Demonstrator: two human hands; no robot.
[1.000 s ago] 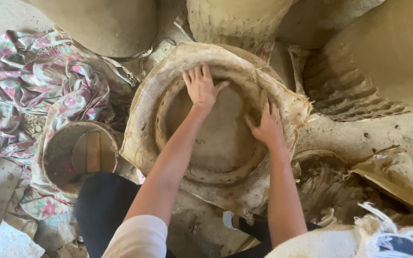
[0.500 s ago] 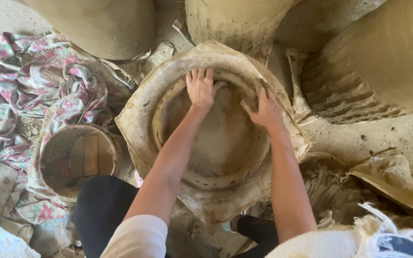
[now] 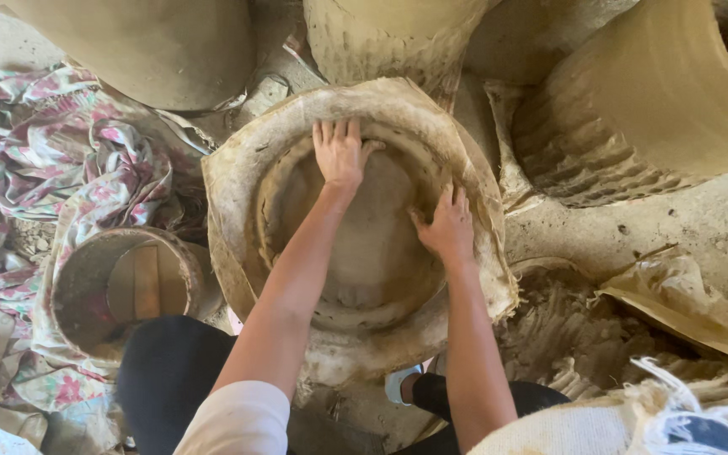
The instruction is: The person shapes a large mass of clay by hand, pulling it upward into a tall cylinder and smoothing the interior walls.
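Note:
A wide, shallow clay form (image 3: 355, 345) with a thick, ragged rim lies on the ground between my knees. My left hand (image 3: 340, 152) presses flat, fingers spread, against the inside of its far wall. Flat against the inner right wall, just below the rim, rests my right hand (image 3: 446, 223). Both palms touch the damp clay and hold nothing. My forearms cross over the smooth hollow floor (image 3: 372, 244) of the form.
Large clay vessels stand at the back left (image 3: 153, 42), back middle (image 3: 389, 34) and right (image 3: 659, 101). A small round ring mould (image 3: 124, 286) sits on a flowered cloth (image 3: 52, 160) at my left. Crumpled paper (image 3: 684, 295) and fibrous straw (image 3: 583, 345) lie at right.
The clay form has shifted or turned a little under my hands. My right hand slid down along the right inner wall; my left hand stays on the far wall.

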